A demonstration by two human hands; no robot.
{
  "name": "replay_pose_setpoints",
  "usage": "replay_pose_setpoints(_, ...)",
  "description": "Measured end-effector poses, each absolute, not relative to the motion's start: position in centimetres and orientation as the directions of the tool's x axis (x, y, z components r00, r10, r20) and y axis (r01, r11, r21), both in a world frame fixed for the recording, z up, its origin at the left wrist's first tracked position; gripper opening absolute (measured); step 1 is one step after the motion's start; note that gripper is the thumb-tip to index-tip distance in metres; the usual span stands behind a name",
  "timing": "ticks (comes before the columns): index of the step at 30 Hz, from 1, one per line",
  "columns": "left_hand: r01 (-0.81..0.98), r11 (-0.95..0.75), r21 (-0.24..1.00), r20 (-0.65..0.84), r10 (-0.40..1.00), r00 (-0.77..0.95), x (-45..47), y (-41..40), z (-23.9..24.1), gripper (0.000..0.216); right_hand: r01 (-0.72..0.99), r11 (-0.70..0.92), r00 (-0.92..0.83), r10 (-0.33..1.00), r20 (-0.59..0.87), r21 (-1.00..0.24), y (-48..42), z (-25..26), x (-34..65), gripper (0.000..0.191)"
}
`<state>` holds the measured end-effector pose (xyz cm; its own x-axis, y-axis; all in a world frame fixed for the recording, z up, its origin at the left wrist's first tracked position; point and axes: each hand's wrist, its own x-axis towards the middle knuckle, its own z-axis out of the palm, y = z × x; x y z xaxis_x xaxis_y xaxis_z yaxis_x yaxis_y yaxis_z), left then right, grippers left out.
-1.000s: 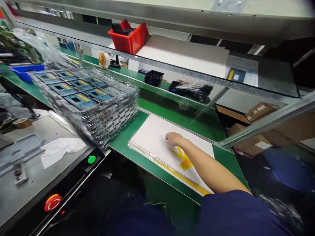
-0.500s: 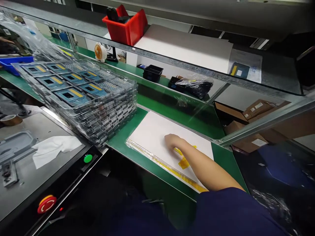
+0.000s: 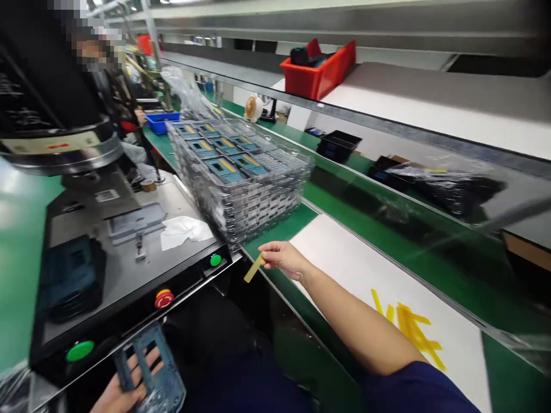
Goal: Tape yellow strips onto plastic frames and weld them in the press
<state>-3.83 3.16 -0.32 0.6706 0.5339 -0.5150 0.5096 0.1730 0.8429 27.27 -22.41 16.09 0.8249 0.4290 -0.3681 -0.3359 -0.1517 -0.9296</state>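
Amber-yellow tape strip (image 3: 253,268) in right hand (image 3: 282,258). Grey-blue plastic frame (image 3: 148,373) in left hand (image 3: 123,390). White sheet (image 3: 344,258) w/ more yellow strips (image 3: 408,330), on green belt (image 3: 288,229). Clear tray stack (image 3: 241,178) w/ blue parts, yellow stripes. Red bin (image 3: 318,71). Green btn (image 3: 215,260), red btn (image 3: 164,298). Navy sleeve (image 3: 413,390).

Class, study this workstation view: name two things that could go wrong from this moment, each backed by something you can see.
1. The right hand pinches the yellow tape strip by one end only; its free end hangs in the air and might curl or stick to the green bench edge.
2. The left hand holds the blue-grey frame part low at the picture's edge, so it could knock the machine's front panel.
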Motion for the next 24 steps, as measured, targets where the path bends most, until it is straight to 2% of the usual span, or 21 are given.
replay_pose_setpoints(2, 0.375, 0.450, 0.811, -0.570, 0.456, 0.684, -4.0, 2.2, 0.8, 0.069, -0.361, -0.132, 0.785, 0.491, -0.377, -0.923, -19.5, 14.8, 26.0, 0.024)
replay_pose_setpoints(4, 0.245, 0.682, 0.689, -0.629, 0.395, 0.669, -3.7, 1.2, 2.4, 0.075, -0.381, -0.123, 0.746, 0.544, -0.383, -0.917, -16.9, 13.7, 24.7, 0.029)
replay_pose_setpoints(7, 0.107, 0.811, 0.576, -0.685, 0.407, 0.604, -2.7, 0.1, 4.9, 0.066, -0.401, -0.106, 0.697, 0.609, -0.379, -0.910, -13.9, 12.6, 22.9, 0.034)
replay_pose_setpoints(11, 0.011, 0.864, 0.504, -0.681, 0.390, 0.619, -1.9, -0.3, 7.4, 0.049, -0.381, -0.106, 0.666, 0.658, -0.352, -0.918, -11.4, 11.6, 20.4, 0.034)
replay_pose_setpoints(13, -0.013, 0.878, 0.478, -0.662, 0.370, 0.652, -1.9, -0.3, 7.9, 0.047, -0.219, -0.125, 0.700, 0.671, -0.245, -0.968, -10.9, 11.3, 18.8, 0.028)
replay_pose_setpoints(15, -0.042, 0.897, 0.441, -0.665, 0.357, 0.656, -1.8, -0.4, 8.2, 0.046, 0.127, -0.105, 0.712, 0.702, 0.017, -0.986, -10.8, 11.2, 17.0, 0.018)
replay_pose_setpoints(17, -0.081, 0.910, 0.407, -0.667, 0.357, 0.655, -1.6, -0.5, 8.2, 0.047, 0.532, 0.011, 0.558, 0.747, 0.360, -0.847, -10.9, 11.3, 15.2, 0.016)
replay_pose_setpoints(19, -0.130, 0.918, 0.375, -0.648, 0.360, 0.671, -1.3, -0.7, 8.4, 0.047, 0.785, 0.213, 0.250, 0.750, 0.612, -0.582, -11.0, 11.4, 13.8, 0.025)
replay_pose_setpoints(21, -0.188, 0.913, 0.361, -0.604, 0.383, 0.699, -1.0, -0.9, 8.7, 0.045, 0.851, 0.389, -0.033, 0.710, 0.704, -0.353, -11.0, 11.4, 12.9, 0.028)
replay_pose_setpoints(22, -0.214, 0.908, 0.360, -0.586, 0.399, 0.705, -0.9, -1.0, 8.8, 0.043, 0.852, 0.442, -0.126, 0.692, 0.710, -0.280, -10.9, 11.3, 12.6, 0.027)
replay_pose_setpoints(24, -0.245, 0.902, 0.356, -0.575, 0.419, 0.703, -0.7, -1.1, 9.1, 0.041, 0.849, 0.485, -0.225, 0.693, 0.685, -0.211, -10.7, 11.1, 12.3, 0.027)
